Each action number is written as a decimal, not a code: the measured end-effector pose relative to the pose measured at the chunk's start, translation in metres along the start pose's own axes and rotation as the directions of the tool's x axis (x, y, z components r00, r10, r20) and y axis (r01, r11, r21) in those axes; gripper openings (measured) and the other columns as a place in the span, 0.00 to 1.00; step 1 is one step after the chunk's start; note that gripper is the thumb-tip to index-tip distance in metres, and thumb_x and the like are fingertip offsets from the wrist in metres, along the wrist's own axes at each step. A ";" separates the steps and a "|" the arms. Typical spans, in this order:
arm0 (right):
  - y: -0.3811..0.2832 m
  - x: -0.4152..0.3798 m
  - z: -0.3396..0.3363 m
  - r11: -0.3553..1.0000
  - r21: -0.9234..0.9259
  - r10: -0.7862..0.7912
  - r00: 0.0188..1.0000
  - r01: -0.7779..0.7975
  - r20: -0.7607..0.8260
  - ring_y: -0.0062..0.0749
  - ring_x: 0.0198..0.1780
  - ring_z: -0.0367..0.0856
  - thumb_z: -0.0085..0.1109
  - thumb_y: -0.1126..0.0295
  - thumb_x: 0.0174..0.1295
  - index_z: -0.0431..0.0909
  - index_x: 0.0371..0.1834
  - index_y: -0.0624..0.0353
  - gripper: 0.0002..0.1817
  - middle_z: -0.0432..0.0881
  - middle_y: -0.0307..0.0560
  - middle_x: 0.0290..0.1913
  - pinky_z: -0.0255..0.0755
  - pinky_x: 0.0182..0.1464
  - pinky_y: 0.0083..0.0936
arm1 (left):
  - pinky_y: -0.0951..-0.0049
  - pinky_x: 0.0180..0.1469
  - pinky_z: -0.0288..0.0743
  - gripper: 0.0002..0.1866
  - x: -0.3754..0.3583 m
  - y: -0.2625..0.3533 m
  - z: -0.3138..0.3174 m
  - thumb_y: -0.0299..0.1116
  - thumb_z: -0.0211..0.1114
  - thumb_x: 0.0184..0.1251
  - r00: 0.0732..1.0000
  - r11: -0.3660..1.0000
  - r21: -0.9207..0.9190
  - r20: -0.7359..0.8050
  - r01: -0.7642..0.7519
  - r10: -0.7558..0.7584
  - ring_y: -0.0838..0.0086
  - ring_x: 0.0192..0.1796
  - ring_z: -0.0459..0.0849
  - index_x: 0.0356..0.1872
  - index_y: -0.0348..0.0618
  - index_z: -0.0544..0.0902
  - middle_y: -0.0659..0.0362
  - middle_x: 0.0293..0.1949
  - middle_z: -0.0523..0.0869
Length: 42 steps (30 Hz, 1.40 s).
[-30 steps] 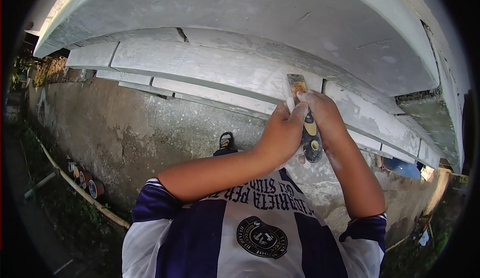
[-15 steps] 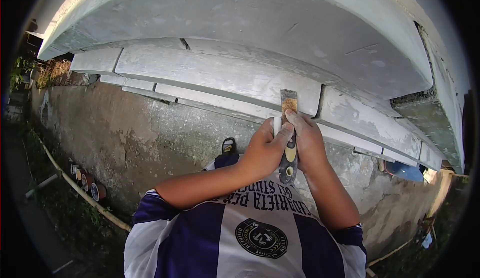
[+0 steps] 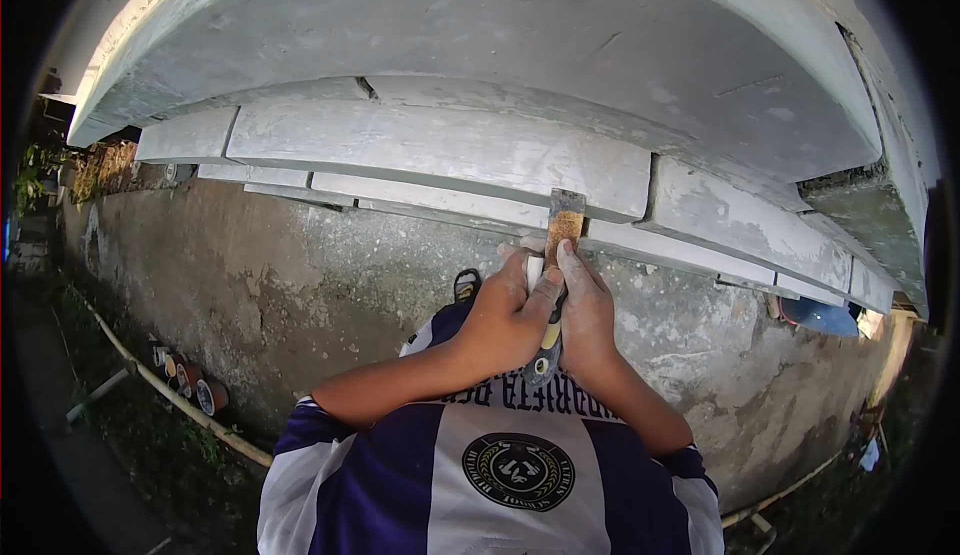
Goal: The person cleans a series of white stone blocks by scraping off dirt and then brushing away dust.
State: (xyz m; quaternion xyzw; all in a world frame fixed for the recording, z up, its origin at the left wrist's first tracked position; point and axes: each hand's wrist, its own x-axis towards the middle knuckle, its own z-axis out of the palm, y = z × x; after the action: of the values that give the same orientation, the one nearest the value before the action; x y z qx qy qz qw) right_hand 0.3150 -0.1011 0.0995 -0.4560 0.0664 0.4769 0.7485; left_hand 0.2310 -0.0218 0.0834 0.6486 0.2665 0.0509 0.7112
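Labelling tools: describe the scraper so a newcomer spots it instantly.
Below the big grey ledge, find the person's left hand and right hand. Between them is the scraper, its blade rust-patched, unlike the plain white piece beside it.

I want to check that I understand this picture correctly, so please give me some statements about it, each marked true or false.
1. The left hand and the right hand are both on the scraper. True.
2. The scraper's metal end points towards the shirt. False: it points away from the shirt.
3. The white piece is held in the right hand. False: the left hand holds the white piece.
4. A sandal is seen to the left of the scraper. True.
5. The blue object is at the picture's left side. False: the blue object is at the right.
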 end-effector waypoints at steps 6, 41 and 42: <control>0.000 -0.005 0.011 0.977 -0.207 -0.082 0.982 0.047 -0.168 0.25 0.44 0.80 0.46 0.63 0.79 0.78 0.56 0.67 0.18 0.82 0.45 0.45 0.74 0.50 0.22 | 0.79 0.48 0.73 0.11 -0.006 0.015 -0.004 0.30 0.51 0.82 0.998 0.998 -0.012 0.002 -0.061 0.061 0.84 0.44 0.78 0.57 0.36 0.75 0.60 0.43 0.83; -0.021 -0.002 0.024 1.000 0.003 0.019 0.977 -0.019 -0.213 0.30 0.37 0.83 0.53 0.67 0.73 0.80 0.51 0.66 0.14 0.83 0.47 0.40 0.78 0.40 0.26 | 0.78 0.49 0.75 0.13 0.009 0.011 0.003 0.31 0.51 0.81 0.999 0.957 -0.286 -0.026 0.034 -0.044 0.82 0.46 0.81 0.58 0.36 0.75 0.60 0.44 0.84; -0.020 0.000 0.022 1.000 0.007 0.011 0.980 -0.010 -0.196 0.30 0.37 0.83 0.53 0.67 0.73 0.80 0.51 0.67 0.14 0.83 0.48 0.40 0.78 0.39 0.26 | 0.78 0.49 0.75 0.13 0.010 0.015 0.003 0.31 0.51 0.81 0.999 0.961 -0.275 -0.025 0.037 -0.046 0.82 0.46 0.81 0.58 0.36 0.74 0.60 0.44 0.84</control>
State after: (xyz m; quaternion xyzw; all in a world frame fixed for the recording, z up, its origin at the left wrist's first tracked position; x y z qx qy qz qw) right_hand 0.3235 -0.0867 0.1246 -0.4984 0.1437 0.4334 0.7369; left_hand 0.2449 -0.0178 0.0946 0.5372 0.2815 0.0827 0.7908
